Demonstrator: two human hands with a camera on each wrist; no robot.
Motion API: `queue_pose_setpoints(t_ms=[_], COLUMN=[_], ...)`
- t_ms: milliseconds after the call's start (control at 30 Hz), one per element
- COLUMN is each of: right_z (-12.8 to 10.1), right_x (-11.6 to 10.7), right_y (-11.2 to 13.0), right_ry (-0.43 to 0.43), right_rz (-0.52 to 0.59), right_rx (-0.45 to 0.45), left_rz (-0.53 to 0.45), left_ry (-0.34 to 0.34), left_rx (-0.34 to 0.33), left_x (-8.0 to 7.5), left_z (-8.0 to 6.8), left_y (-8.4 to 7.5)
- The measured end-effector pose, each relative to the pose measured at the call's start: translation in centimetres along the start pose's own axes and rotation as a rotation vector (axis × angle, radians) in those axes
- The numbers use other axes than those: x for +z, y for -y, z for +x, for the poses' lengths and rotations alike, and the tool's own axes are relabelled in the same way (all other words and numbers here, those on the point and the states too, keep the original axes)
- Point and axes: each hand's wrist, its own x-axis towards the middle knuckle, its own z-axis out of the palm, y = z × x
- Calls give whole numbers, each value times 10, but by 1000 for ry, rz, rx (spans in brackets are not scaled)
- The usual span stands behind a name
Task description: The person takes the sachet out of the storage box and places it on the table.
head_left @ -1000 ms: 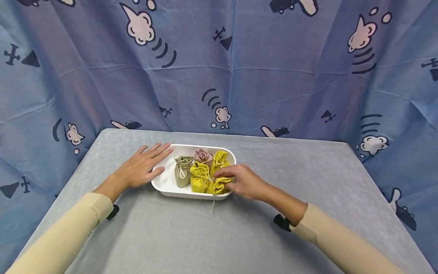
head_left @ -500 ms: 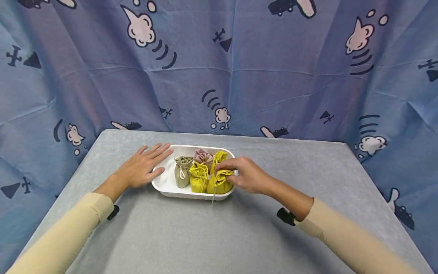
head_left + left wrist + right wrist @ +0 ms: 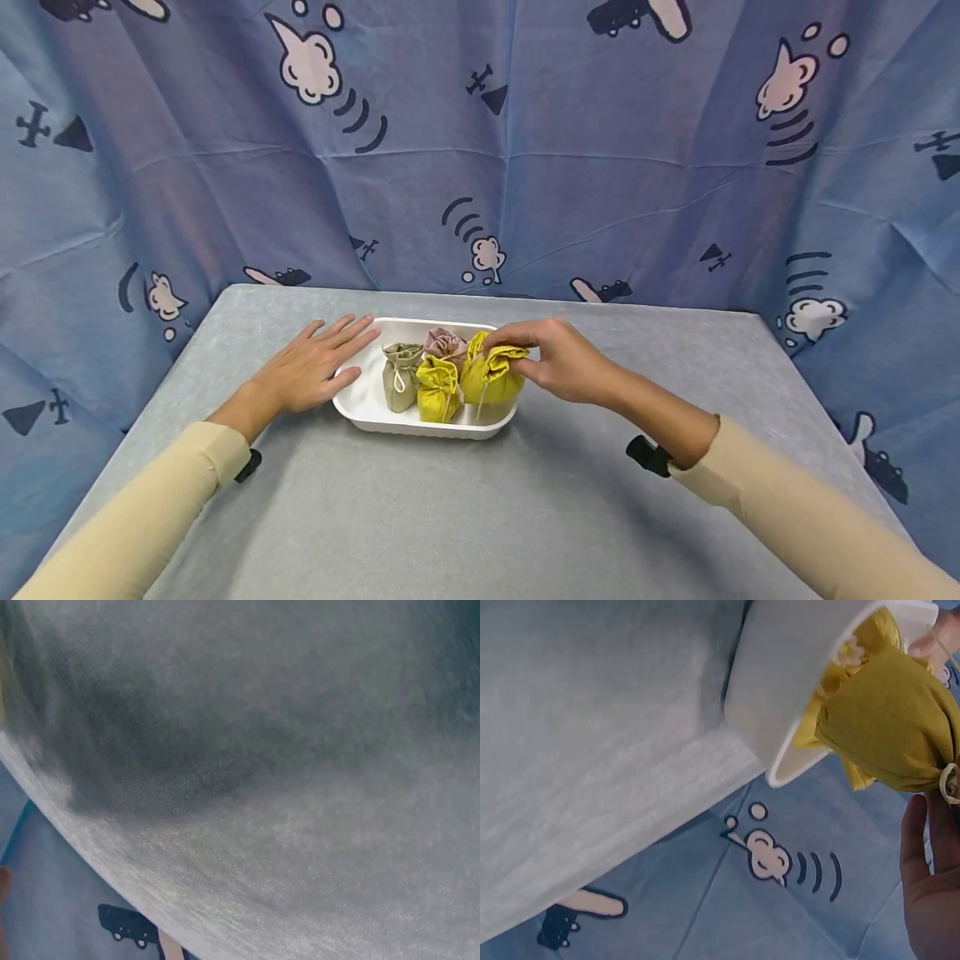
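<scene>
The table (image 3: 420, 517) is covered with a grey, matt cloth of fine, slightly napped texture; the left wrist view shows its grain close up (image 3: 300, 825). The tray (image 3: 360, 400) is white, smooth and matt, apparently moulded pulp or foam, with a rounded rim (image 3: 780, 697). The yellow pouch (image 3: 491, 379) is woven cloth, matt, with a visible weave (image 3: 892, 727) and a pale cord at its gathered neck. A second yellow pouch (image 3: 437, 392), a beige pouch (image 3: 401, 375) and a pink pouch (image 3: 446, 340) are likewise matt fabric. The backdrop (image 3: 600, 183) is thin, creased blue cloth with printed figures. The sleeves (image 3: 135, 517) are cream ribbed knit.
</scene>
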Motion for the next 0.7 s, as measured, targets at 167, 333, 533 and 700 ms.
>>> queue_pose_setpoints(t_ms=[167,333,533,700], right_z=[-4,-9,-15,-20], right_x=[-15,-31,-42,-46], right_y=[0,-9,-26,-39], right_ry=[-23,-58,-93,-111], right_rz=[-19,-71,-89,-98], right_rx=[20,30,72,111], left_rz=[7,12,2,-2], left_ry=[0,0,-7,-11], left_rx=[4,4,6,7], left_x=[1,1,2,1], left_z=[1,1,0,0], left_y=[0,1,1,1])
